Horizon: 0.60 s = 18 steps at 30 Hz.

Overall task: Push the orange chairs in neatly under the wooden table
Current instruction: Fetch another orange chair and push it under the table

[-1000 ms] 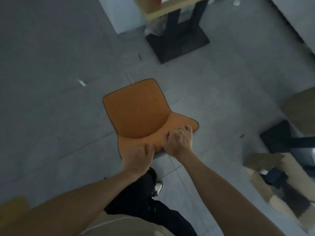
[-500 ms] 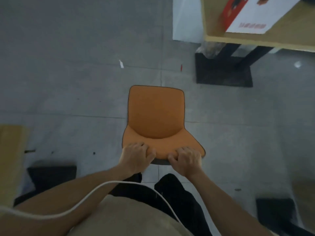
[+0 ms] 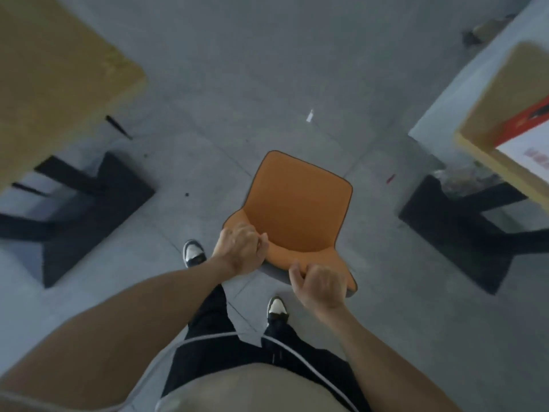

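Both hands are closed on the top edge of the backrest of one orange chair (image 3: 297, 203), seen from above. The left hand (image 3: 240, 251) is curled over the left end of that edge, fingers (image 3: 261, 242) folded down onto the front face of the backrest. The right hand (image 3: 322, 288) grips the right end, thumb (image 3: 295, 275) on the front face and the remaining fingers wrapped behind, out of sight. The chair stands on the grey floor (image 3: 267, 84) in the open aisle between two wooden tables, under neither: one table (image 3: 59, 75) at the left with a black base (image 3: 98, 215), the other table (image 3: 505, 114) at the right edge, also on a black base (image 3: 454, 233), carrying a red and white box (image 3: 531, 138). The seat points away from the person. Two shoes, the left shoe (image 3: 194, 252) and the right shoe (image 3: 277, 307), are planted just behind the chair. A white cable (image 3: 312, 368) crosses the person's front.
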Motion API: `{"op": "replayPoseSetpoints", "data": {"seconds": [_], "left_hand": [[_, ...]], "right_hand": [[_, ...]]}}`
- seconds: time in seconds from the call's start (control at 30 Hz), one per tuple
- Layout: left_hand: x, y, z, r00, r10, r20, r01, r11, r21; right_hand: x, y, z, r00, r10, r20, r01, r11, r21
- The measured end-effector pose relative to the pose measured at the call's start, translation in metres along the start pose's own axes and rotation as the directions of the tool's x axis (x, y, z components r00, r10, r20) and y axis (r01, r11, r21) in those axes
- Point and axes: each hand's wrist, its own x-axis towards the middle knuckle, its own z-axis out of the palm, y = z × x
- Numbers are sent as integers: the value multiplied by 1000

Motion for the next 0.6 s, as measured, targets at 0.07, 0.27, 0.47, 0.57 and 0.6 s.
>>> {"op": "replayPoseSetpoints", "data": {"seconds": [0.07, 0.27, 0.47, 0.57, 0.6], "left_hand": [[-40, 11, 14, 993, -112, -23, 112, 993, -31], [-162, 10, 43, 936, -336, -110, 321, 938, -130], [-285, 16, 83, 789, -588, -178, 549, 805, -226], [-351, 30, 106, 687, -701, -190, 639, 708, -301], [-373, 36, 114, 654, -733, -188, 665, 675, -321]], "right_hand": [[-20, 11, -1, 990, -139, -6, 139, 990, -11], [-80, -2, 12, 910, -415, 28, 415, 910, -5], [-145, -28, 25, 759, -646, 83, 649, 761, -9], [-188, -37, 31, 649, -750, 127, 754, 656, 24], [-205, -39, 35, 616, -776, 135, 781, 624, 28]]}}
